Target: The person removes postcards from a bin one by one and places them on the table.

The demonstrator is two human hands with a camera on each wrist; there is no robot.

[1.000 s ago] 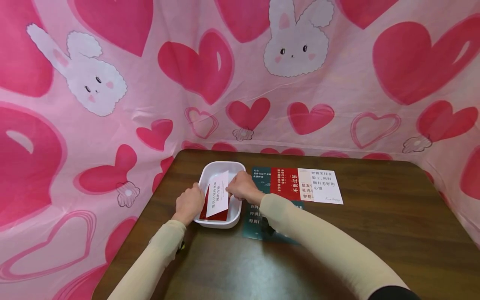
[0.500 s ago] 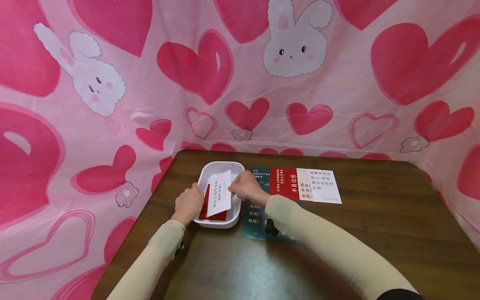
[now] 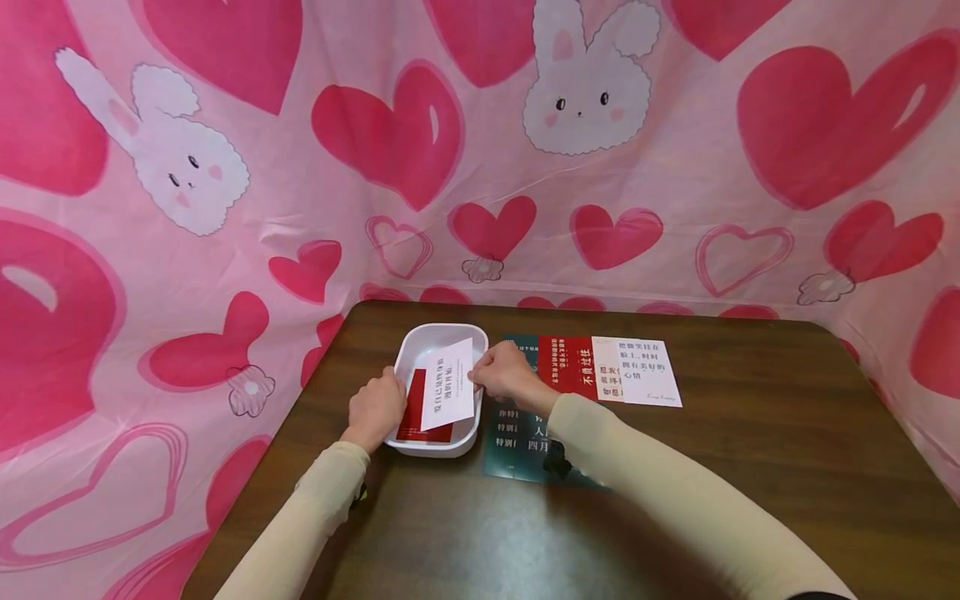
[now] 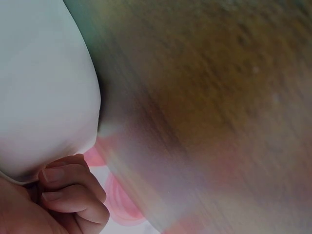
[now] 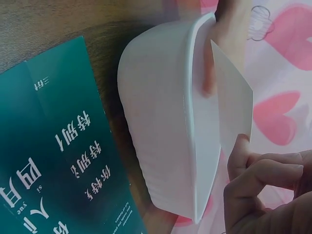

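Observation:
A white plastic tray [image 3: 440, 451] stands at the left of the table in the head view. My left hand [image 3: 377, 407] grips its left rim, and in the left wrist view the curled fingers [image 4: 73, 192] sit right at the tray's wall [image 4: 48, 87]. Between thumb and fingers my right hand [image 3: 508, 372] pinches the right edge of a white printed card [image 3: 450, 385]. This card is tilted over the tray, and the right wrist view has it [image 5: 234, 92] rising above the rim. Beneath it, red cards [image 3: 412, 412] lie in the tray, partly covered.
Right of the tray, dark green cards [image 3: 504, 454] lie on the brown wooden table [image 3: 750, 467], partly under my right forearm. Behind them a red card [image 3: 566, 367], a cream card [image 3: 609, 387] and a white card [image 3: 652, 375] overlap in a row. A pink heart-patterned cloth [image 3: 637, 183] hangs behind.
My right hand has moved a little to the right, drawing the white card along with it and uncovering more of the red card below. The left hand stays at the tray's rim.

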